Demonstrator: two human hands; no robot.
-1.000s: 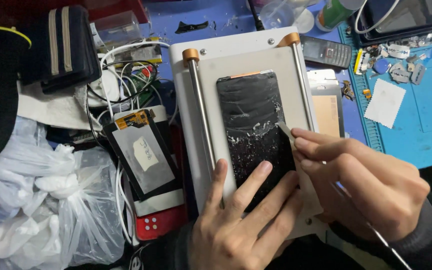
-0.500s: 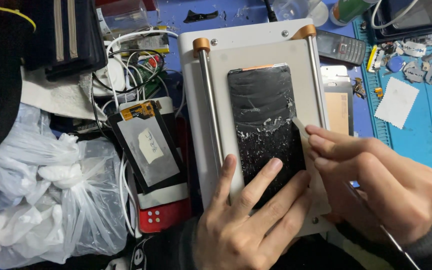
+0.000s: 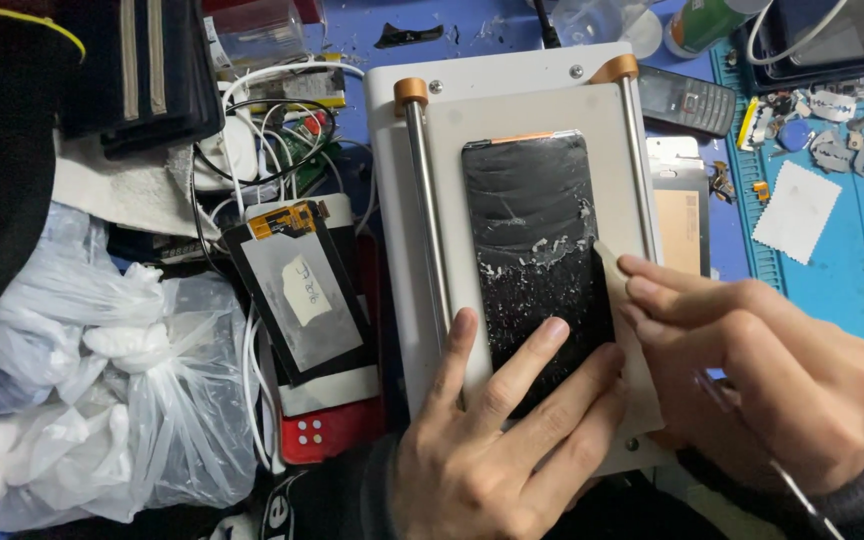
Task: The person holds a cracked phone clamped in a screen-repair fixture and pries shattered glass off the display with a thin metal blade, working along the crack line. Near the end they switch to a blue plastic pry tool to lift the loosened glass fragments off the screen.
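Centrally in the frame, a black phone screen point(image 3: 537, 255) lies flat on the pale plate of a white separator machine point(image 3: 522, 110), its glass cracked and flecked with white residue across the lower half. The left hand point(image 3: 497, 450), at lower centre, presses 3 outstretched fingers point(image 3: 532, 355) flat on the screen's lower end, fingers released rather than curled, grasping nothing. The right hand point(image 3: 762, 385), at lower right, pinches a small pale scraper blade point(image 3: 610, 256) between thumb and forefinger, its tip touching the screen's right edge. 2 metal rods with orange caps point(image 3: 411, 93) run along the plate on either side of the screen. Left of the machine lies another display panel point(image 3: 302, 295) with a grey back, beside crumpled white plastic bags point(image 3: 102, 390). At upper right, a dark keypad phone point(image 3: 687, 98) rests near a blue mat point(image 3: 852, 250).
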